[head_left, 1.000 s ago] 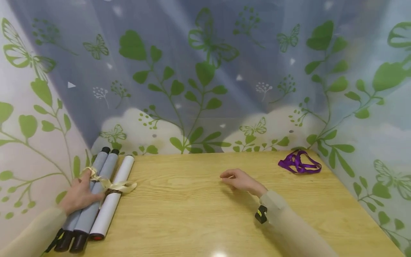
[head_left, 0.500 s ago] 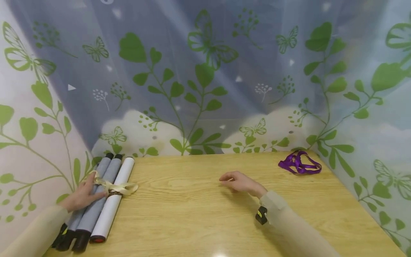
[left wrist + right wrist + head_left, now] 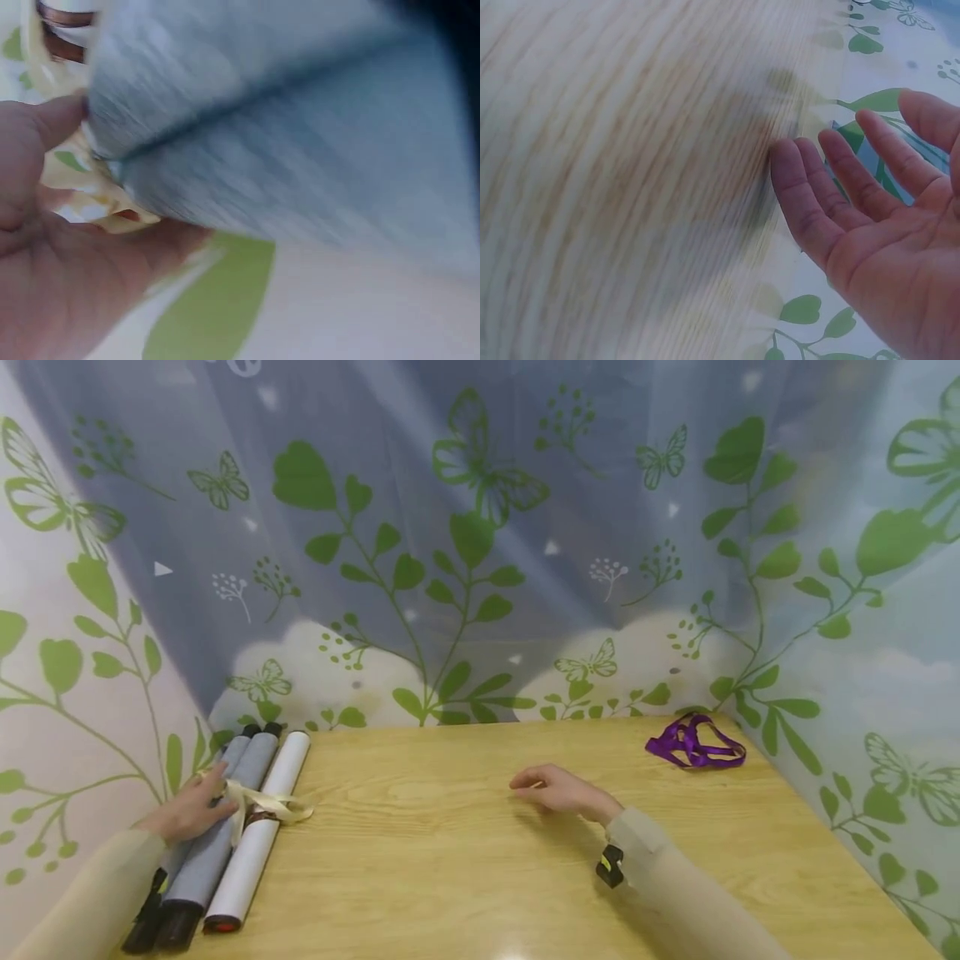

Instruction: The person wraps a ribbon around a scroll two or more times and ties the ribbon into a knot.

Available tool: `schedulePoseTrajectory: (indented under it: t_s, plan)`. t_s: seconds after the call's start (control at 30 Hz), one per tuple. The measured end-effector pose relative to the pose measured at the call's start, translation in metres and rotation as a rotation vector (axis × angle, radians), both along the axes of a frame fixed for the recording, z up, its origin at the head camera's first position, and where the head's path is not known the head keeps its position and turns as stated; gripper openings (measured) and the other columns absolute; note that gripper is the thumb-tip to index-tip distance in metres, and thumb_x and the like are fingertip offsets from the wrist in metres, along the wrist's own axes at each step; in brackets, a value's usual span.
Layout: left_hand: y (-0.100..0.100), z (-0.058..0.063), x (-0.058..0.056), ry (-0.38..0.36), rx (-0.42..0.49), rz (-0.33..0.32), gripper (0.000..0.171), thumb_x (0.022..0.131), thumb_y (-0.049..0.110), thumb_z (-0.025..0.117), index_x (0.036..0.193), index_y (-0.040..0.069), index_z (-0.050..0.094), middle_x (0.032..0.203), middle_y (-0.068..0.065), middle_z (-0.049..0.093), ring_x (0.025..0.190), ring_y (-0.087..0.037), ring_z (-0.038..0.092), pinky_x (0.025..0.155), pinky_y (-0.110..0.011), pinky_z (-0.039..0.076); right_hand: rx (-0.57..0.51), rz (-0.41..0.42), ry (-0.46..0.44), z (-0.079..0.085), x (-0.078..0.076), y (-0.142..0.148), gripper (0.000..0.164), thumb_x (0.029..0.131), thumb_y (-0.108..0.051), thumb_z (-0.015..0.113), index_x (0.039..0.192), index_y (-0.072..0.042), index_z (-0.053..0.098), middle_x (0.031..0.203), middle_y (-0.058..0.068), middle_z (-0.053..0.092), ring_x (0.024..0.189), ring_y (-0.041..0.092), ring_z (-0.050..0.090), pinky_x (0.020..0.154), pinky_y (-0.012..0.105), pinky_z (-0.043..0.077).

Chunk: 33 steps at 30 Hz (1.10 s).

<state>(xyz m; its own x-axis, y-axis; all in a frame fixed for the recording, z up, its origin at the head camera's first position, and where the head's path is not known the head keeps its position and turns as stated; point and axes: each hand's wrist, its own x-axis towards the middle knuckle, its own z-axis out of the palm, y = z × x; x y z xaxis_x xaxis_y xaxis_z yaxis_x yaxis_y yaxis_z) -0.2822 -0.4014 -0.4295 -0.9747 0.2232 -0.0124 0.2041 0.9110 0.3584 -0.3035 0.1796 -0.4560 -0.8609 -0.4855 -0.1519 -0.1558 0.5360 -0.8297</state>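
Two grey-blue rolled scrolls with dark end knobs lie side by side at the table's left edge. My left hand grips this pair across the middle. The left wrist view has the thumb along one side and the fingers round the other. Close to their right lies a white rolled scroll with a brown band, and a cream ribbon lies across the scrolls. Relaxed and holding nothing, my right hand rests low over the middle of the table, its fingers slightly bent.
A loose purple ribbon lies at the back right corner of the wood-grain table. Printed cloth with leaves and butterflies walls in the back and both sides.
The grey scrolls have slid a little toward the near side under my left hand, their far ends now closer to level with the white scroll's. My right hand stays in place.
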Motion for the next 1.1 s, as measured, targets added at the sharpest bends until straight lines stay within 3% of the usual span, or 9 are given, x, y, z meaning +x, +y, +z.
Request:
schedulePoseTrajectory:
  t_s: [0.13, 0.3, 0.43, 0.57, 0.67, 0.9, 1.1]
  plan:
    - [0.01, -0.001, -0.001, 0.02, -0.034, 0.028, 0.069, 0.098, 0.015, 0.053, 0.137, -0.028, 0.017, 0.133, -0.053, 0.027, 0.122, -0.069, 0.027, 0.101, -0.072, 0.028, 0.003, 0.008, 0.022, -0.001, -0.002, 0.008, 0.036, 0.102, -0.024, 0.054, 0.13, -0.004, 0.06, 0.132, 0.016, 0.06, 0.095, 0.026, 0.059, 0.078, 0.037, 0.053]
    - [0.02, 0.0, 0.006, 0.03, -0.065, 0.064, 0.061, 0.098, 0.014, 0.047, 0.137, -0.024, 0.02, 0.13, -0.056, 0.027, 0.119, -0.072, 0.027, 0.099, -0.073, 0.03, -0.028, -0.033, 0.062, -0.001, -0.006, 0.016, 0.036, 0.102, -0.021, 0.053, 0.13, -0.001, 0.059, 0.126, 0.018, 0.062, 0.093, 0.03, 0.063, 0.075, 0.039, 0.055]
    - [0.032, 0.005, 0.008, -0.002, -0.046, 0.119, 0.062, 0.097, 0.014, 0.045, 0.14, -0.02, 0.017, 0.133, -0.057, 0.02, 0.123, -0.073, 0.018, 0.099, -0.075, 0.028, -0.021, -0.065, 0.087, 0.0, -0.008, 0.021, 0.035, 0.102, -0.021, 0.053, 0.13, -0.001, 0.06, 0.125, 0.018, 0.063, 0.098, 0.029, 0.063, 0.075, 0.04, 0.055]
    - [0.045, 0.007, 0.009, -0.044, -0.114, 0.18, 0.064, 0.095, 0.021, 0.044, 0.142, -0.014, 0.019, 0.133, -0.056, 0.018, 0.119, -0.072, 0.026, 0.091, -0.076, 0.034, 0.016, -0.092, 0.123, -0.004, -0.007, 0.028, 0.034, 0.101, -0.02, 0.055, 0.127, 0.0, 0.061, 0.125, 0.017, 0.063, 0.096, 0.026, 0.064, 0.074, 0.035, 0.055]
    - [0.057, 0.005, 0.009, -0.042, -0.166, 0.196, 0.06, 0.094, 0.019, 0.041, 0.144, -0.01, 0.023, 0.136, -0.053, 0.019, 0.12, -0.07, 0.028, 0.09, -0.078, 0.031, 0.037, -0.104, 0.153, -0.009, -0.007, 0.035, 0.033, 0.1, -0.019, 0.055, 0.126, 0.001, 0.062, 0.123, 0.018, 0.064, 0.092, 0.023, 0.064, 0.071, 0.033, 0.054]
    - [0.081, 0.005, 0.006, -0.057, -0.104, 0.21, 0.057, 0.095, 0.014, 0.032, 0.147, -0.008, 0.024, 0.144, -0.05, 0.011, 0.13, -0.069, 0.012, 0.096, -0.083, 0.015, 0.083, -0.141, 0.203, -0.011, -0.008, 0.054, 0.032, 0.1, -0.018, 0.055, 0.124, 0.002, 0.062, 0.119, 0.018, 0.066, 0.088, 0.022, 0.064, 0.07, 0.03, 0.052]
    - [0.102, 0.002, -0.001, 0.025, -0.136, 0.215, 0.053, 0.097, 0.014, 0.033, 0.146, -0.005, 0.03, 0.137, -0.047, 0.027, 0.129, -0.063, 0.022, 0.096, -0.08, 0.02, 0.145, -0.215, 0.24, -0.009, -0.01, 0.075, 0.032, 0.1, -0.017, 0.054, 0.123, 0.003, 0.062, 0.119, 0.021, 0.066, 0.09, 0.027, 0.066, 0.078, 0.039, 0.055]
